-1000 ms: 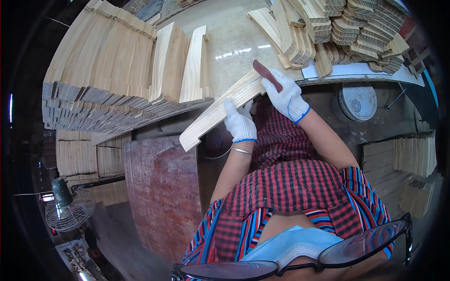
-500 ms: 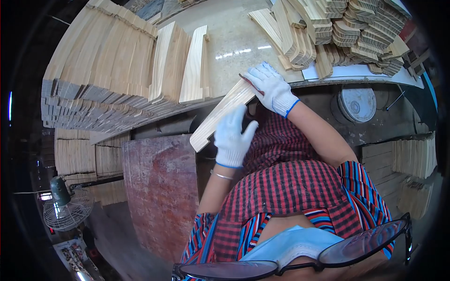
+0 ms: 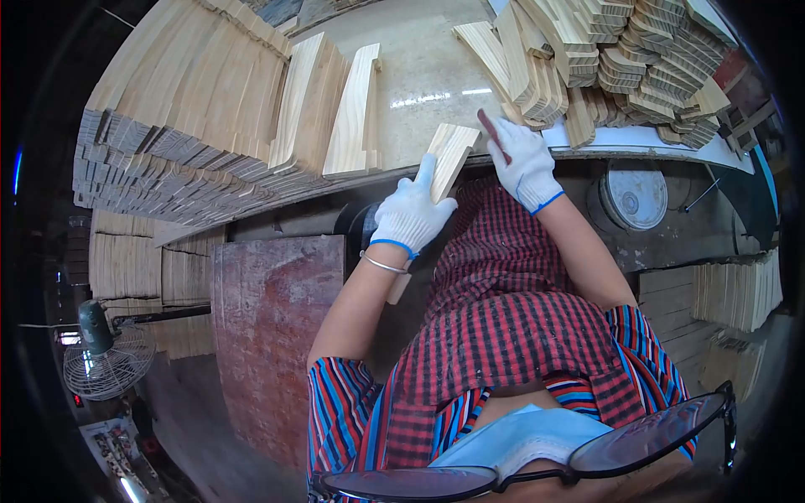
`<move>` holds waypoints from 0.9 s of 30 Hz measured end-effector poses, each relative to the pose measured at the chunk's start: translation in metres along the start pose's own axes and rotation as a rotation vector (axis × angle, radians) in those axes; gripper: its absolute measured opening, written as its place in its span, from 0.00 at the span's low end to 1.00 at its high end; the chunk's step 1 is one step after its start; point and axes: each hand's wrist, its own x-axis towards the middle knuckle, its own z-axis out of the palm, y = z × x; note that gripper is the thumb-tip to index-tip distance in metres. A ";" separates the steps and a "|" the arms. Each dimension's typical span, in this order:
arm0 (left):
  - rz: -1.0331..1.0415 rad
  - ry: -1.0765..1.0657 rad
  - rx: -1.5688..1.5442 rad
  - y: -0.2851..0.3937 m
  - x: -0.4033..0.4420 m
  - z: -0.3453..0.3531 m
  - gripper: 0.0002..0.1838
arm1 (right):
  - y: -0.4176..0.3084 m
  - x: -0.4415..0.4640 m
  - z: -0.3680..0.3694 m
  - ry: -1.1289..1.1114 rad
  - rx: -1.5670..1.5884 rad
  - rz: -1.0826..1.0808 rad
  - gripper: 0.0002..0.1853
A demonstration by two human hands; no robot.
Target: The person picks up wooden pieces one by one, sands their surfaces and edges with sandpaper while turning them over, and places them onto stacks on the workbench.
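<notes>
My left hand (image 3: 413, 208), in a white knit glove, is closed around the middle of a pale wooden piece (image 3: 454, 159). The upper end of the piece points toward the table edge, and its lower end shows below my wrist. My right hand (image 3: 525, 161), also gloved, grips a thin dark-red strip (image 3: 494, 136) just right of the piece's upper end, with a gap between them. A similar wooden piece (image 3: 352, 113) stands on the table to the upper left of my left hand.
Long rows of wooden pieces (image 3: 193, 84) fill the table's left side. More cut pieces (image 3: 620, 59) are heaped at the upper right. A white-lidded bucket (image 3: 635, 197) stands below the table. At left are a reddish board (image 3: 281, 335) and a fan (image 3: 107, 362).
My left hand has shifted its hold on the wooden piece, which is now turned steeper. My right hand has come off the piece and moved right with the dark-red strip.
</notes>
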 end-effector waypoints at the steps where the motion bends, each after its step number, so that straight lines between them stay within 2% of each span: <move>1: 0.001 -0.002 0.000 0.000 0.000 0.001 0.45 | -0.001 -0.002 -0.001 -0.002 -0.001 0.002 0.19; 3: 0.013 -0.016 -0.051 0.000 0.002 0.001 0.48 | -0.003 -0.001 -0.004 -0.221 -0.182 0.023 0.19; 4: 0.012 -0.015 -0.054 -0.003 0.002 0.002 0.48 | -0.002 0.000 -0.004 -0.147 -0.039 0.086 0.19; 5: 0.048 -0.025 -0.174 -0.009 0.001 0.003 0.48 | 0.001 -0.003 0.000 -0.146 -0.038 0.083 0.19; 7: 0.085 -0.023 -0.292 -0.021 0.007 0.011 0.49 | 0.001 -0.002 0.003 0.045 0.247 0.398 0.16; 9: 0.110 -0.112 -0.775 -0.033 0.013 0.027 0.46 | -0.014 0.004 -0.015 0.020 0.286 0.429 0.15; 11: 0.032 -0.181 -0.881 -0.022 0.000 0.015 0.45 | -0.032 0.013 -0.024 0.371 0.442 -0.039 0.19; 12: -0.040 -0.251 -0.984 -0.018 -0.005 0.012 0.44 | -0.036 0.020 -0.024 0.334 0.455 -0.202 0.25; 13: -0.043 -0.256 -0.983 -0.017 -0.006 0.016 0.44 | -0.038 0.025 -0.022 0.220 0.407 -0.341 0.26; 15: 0.006 -0.280 -1.143 -0.016 -0.007 0.021 0.46 | -0.044 0.020 -0.016 0.035 0.265 -0.416 0.26; 19: 0.041 -0.286 -1.378 -0.009 -0.012 0.025 0.45 | -0.020 -0.003 -0.008 0.049 0.298 -0.424 0.23; 20: 0.009 -0.424 -1.551 -0.013 -0.015 0.014 0.43 | -0.015 -0.013 -0.011 -0.134 0.236 -0.310 0.22; 21: 0.025 -0.280 -1.535 -0.016 -0.008 0.024 0.43 | -0.011 -0.022 -0.012 -0.311 0.172 -0.199 0.21; 22: -0.016 -0.259 -1.460 -0.018 -0.008 0.023 0.43 | -0.009 -0.033 -0.013 -0.132 0.210 -0.307 0.20; 23: -0.067 -0.238 -1.392 -0.020 -0.009 0.024 0.43 | -0.008 -0.040 -0.010 -0.060 0.368 -0.164 0.22; 25: -0.058 -0.235 -1.364 -0.016 -0.010 0.021 0.38 | -0.016 -0.027 -0.013 0.191 0.437 -0.133 0.23; 26: -0.058 -0.206 -1.334 -0.014 -0.009 0.025 0.38 | -0.024 -0.005 -0.024 0.280 0.475 -0.219 0.22; 27: -0.035 -0.200 -1.322 -0.013 -0.005 0.023 0.38 | -0.042 0.018 -0.036 0.251 0.434 -0.265 0.23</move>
